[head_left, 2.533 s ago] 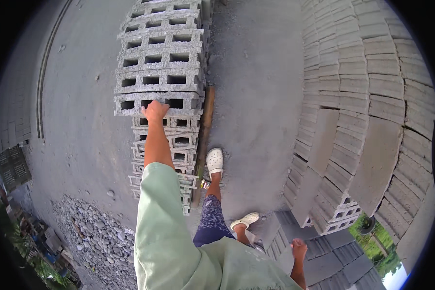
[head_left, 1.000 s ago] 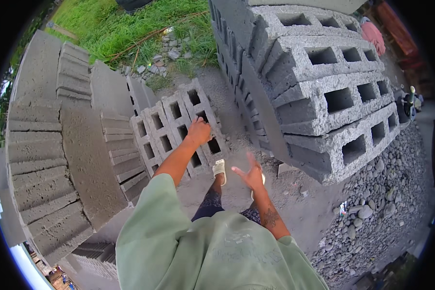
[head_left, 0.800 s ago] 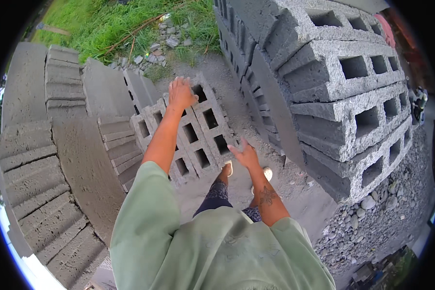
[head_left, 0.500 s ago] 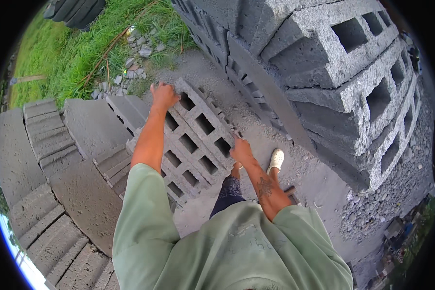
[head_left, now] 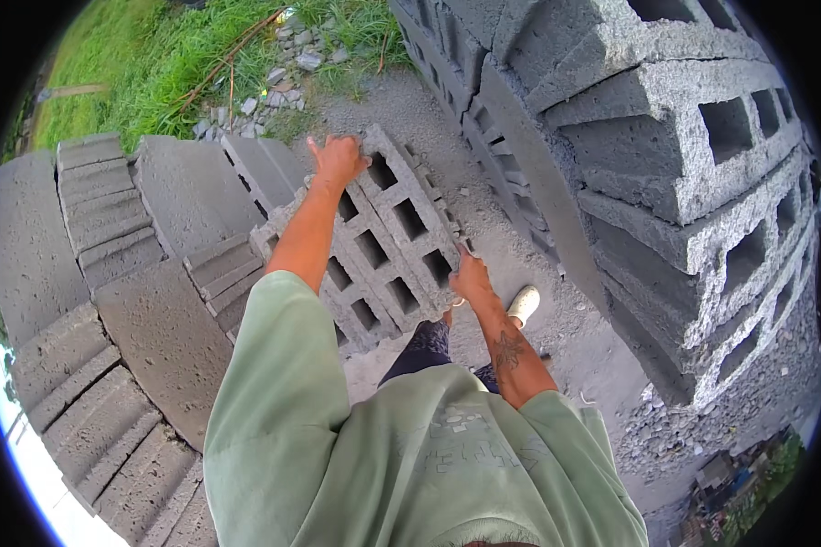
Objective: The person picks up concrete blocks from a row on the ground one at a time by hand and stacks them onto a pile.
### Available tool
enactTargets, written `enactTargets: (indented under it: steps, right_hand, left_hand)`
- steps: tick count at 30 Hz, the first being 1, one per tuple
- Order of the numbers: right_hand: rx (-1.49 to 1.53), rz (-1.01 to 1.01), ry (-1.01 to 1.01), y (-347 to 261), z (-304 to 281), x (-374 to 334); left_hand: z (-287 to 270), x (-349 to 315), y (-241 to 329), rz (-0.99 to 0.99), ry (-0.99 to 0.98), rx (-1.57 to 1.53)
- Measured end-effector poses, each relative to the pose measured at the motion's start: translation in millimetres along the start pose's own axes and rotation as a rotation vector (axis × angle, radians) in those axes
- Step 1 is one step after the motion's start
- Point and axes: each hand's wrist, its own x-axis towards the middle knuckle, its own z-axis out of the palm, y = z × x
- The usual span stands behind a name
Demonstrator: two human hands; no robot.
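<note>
My left hand is at the far end of the block, my right hand at its near end; I can't tell whether either is closed. I'd seat both firmly, then ease it evenly off the next block.

Right of the right hand, bare ground with a cream clog leaves passage until the tall hollow-block stack. Past the left hand, open ground reaches broken stones; left of it, stacked concrete blocks obstruct. Between both hands, a hollow concrete block fills the way.
</note>
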Motion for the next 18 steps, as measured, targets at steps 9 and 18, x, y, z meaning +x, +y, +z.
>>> enactTargets:
  steps: [9, 18]
  right_hand:
    - [0.310, -0.227, 0.133, 18, -56, -69]
    - [1.057, -0.111, -0.425, -13, -110, -105]
  left_hand:
    - [-65, -133, 10, -0.260, 0.586, -0.579]
    - [-155, -353, 168, -0.035, 1.047, -0.733]
